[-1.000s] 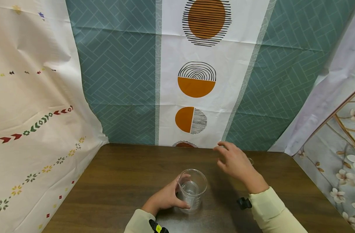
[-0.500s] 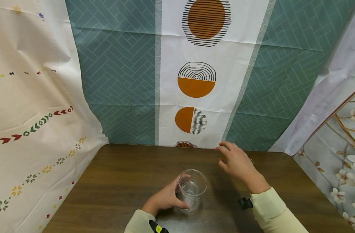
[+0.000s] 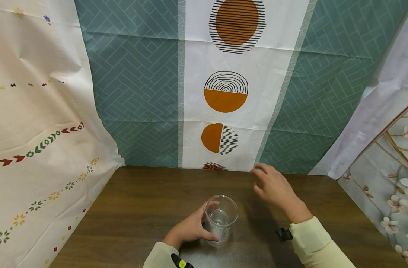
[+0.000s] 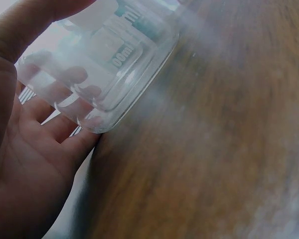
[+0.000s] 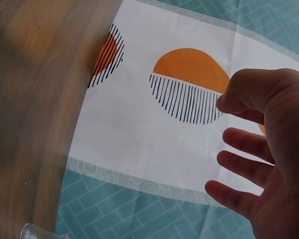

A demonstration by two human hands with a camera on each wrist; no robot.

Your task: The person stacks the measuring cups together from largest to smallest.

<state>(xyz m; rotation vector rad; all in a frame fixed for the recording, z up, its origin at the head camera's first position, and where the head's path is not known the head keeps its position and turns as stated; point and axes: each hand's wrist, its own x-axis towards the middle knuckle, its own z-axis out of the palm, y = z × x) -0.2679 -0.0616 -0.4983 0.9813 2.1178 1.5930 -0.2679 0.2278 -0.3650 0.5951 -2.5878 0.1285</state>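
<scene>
A clear beaker (image 3: 223, 223) stands upright on the brown table, its round rim facing up. My left hand (image 3: 190, 226) grips its left side, thumb in front and fingers round the back. Printed ml marks show through the beaker's wall (image 4: 122, 55) in the left wrist view, with the fingers visible behind it. My right hand (image 3: 274, 188) is raised over the table to the right of the beaker, fingers apart and loosely bent, holding nothing. A small clear glass-like thing (image 5: 40, 232) is partly cut off at the right wrist view's lower left; the right hand mostly hides it in the head view.
The dark wood table (image 3: 150, 190) ends at a hanging teal and white cloth (image 3: 140, 93) with orange circles. A cream patterned cloth (image 3: 40, 149) hangs at the left, a flowered one (image 3: 391, 186) at the right.
My right hand has drifted slightly to the right and now covers the small clear rim that showed behind it. The left hand and the beaker have stayed in place.
</scene>
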